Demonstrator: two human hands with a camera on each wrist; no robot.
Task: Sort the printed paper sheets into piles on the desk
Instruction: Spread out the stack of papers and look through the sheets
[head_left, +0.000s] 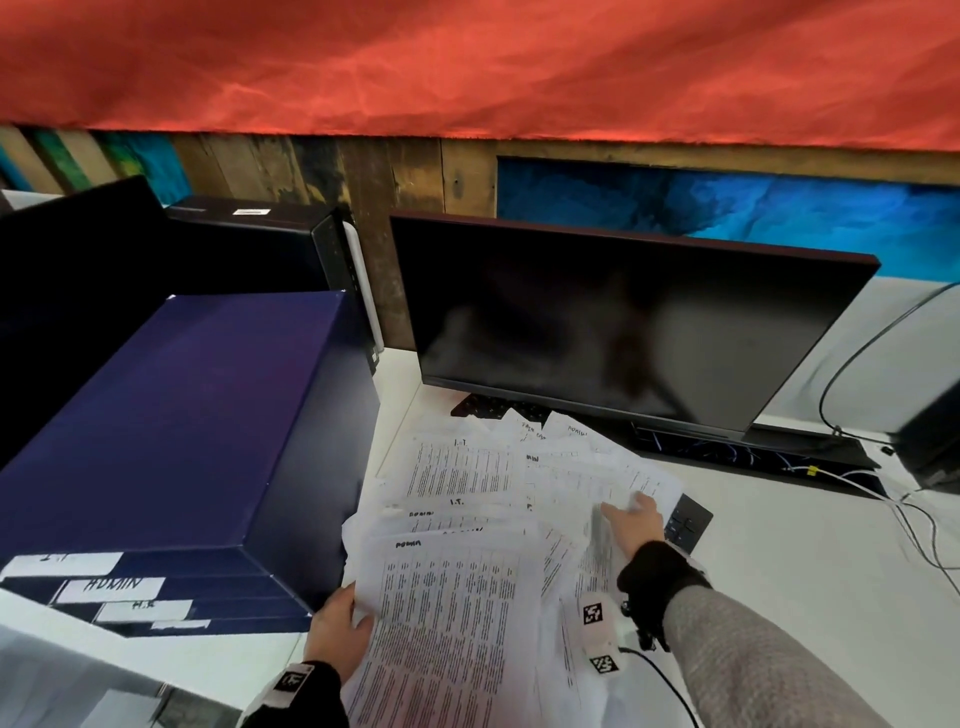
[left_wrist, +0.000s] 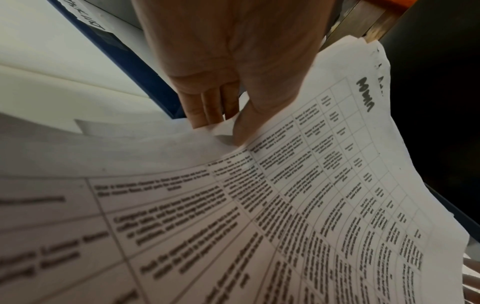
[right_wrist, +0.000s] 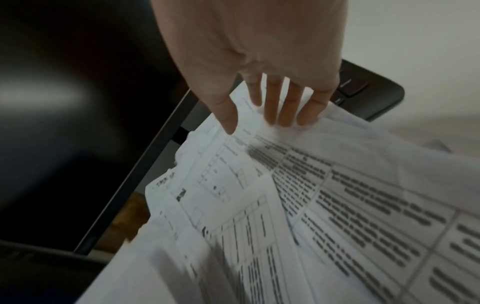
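Sheets (head_left: 467, 493): loose, overlapping heap of printed paper spread on the white desk (head_left: 779, 597), between the blue box and the far right edge, reaching up to the monitor foot.
Top sheet (head_left: 447, 623): nearest the front edge, headed ADMIN in marker, printed with a ruled table; other headings read I.T.
Handling: judged very light, thin and limp; bends under own weight, slides easily over its neighbours, creases or tears if pulled hard.
Where to take hold: likely best at a free edge or corner, thumb above and fingers beneath, one sheet at a time.
Left hand (head_left: 337, 631): pinching the left edge of the ADMIN sheet, thumb (left_wrist: 246, 123) on top, fingers (left_wrist: 202, 111) under, paper puckered there.
Right hand (head_left: 631, 522): fingers (right_wrist: 285, 107) straight and spread, tips resting flat on the heap's right edge, gripping nothing.
Keyboard (head_left: 688, 522): black plastic, corner showing from under the paper.
Box (head_left: 171, 415): dark blue, matt card, white labels on front, left of heap.
Monitor (head_left: 613, 322): dark, glossy, behind heap.
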